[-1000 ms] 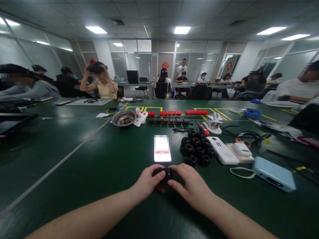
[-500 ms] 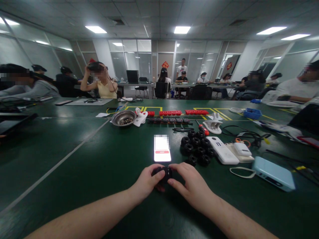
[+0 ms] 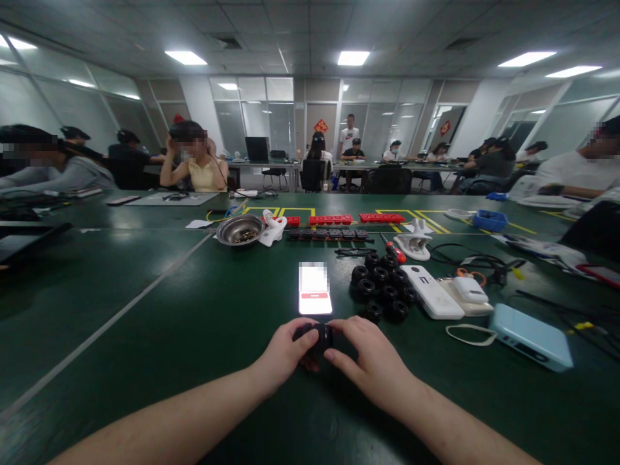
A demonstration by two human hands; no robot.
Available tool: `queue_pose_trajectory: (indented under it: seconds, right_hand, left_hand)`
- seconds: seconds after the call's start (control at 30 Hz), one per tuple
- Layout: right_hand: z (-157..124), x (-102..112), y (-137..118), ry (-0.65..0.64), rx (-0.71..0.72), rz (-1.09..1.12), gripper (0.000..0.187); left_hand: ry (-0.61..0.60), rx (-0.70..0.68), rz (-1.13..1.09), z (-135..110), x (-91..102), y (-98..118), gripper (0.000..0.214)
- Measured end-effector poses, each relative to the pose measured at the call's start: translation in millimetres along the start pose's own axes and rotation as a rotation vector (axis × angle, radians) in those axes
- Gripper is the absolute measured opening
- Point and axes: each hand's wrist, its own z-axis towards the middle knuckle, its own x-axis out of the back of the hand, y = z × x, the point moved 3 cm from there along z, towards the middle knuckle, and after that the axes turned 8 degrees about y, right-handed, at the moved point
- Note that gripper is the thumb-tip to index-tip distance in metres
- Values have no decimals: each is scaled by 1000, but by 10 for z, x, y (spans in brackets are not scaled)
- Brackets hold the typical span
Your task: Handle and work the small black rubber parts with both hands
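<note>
Both my hands meet low on the dark green table (image 3: 159, 323) over one small black round part (image 3: 318, 337). My left hand (image 3: 285, 353) pinches it from the left with thumb and fingers closed. My right hand (image 3: 371, 357) grips it from the right, fingers curled round it. Just beyond lies a lit phone (image 3: 314, 289) face up. To its right sits a cluster of several matching black round parts (image 3: 384, 285).
A white power bank (image 3: 433, 292), a small white device (image 3: 468, 290), a light blue box (image 3: 531, 336) and cables lie at the right. A metal bowl (image 3: 240, 230), red and black part strips (image 3: 331, 220) and a red-handled screwdriver (image 3: 391, 248) stand further back. Other people sit around.
My hands have stayed on the black part with only slight finger shifts. A seated person at the back left has lowered an arm.
</note>
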Motion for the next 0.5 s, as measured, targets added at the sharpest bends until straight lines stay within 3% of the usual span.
queue_pose_trajectory:
  seconds: [0.23, 0.37, 0.5]
  right_hand:
    - [14, 11, -23, 37, 146, 48, 40]
    - [15, 20, -19, 34, 68, 21, 38]
    - [19, -6, 3, 15, 6, -25, 22]
  left_hand:
    - [0, 25, -29, 14, 0, -17, 54]
    - [12, 14, -23, -3, 8, 5, 52]
    - [-14, -1, -7, -4, 2, 0, 53]
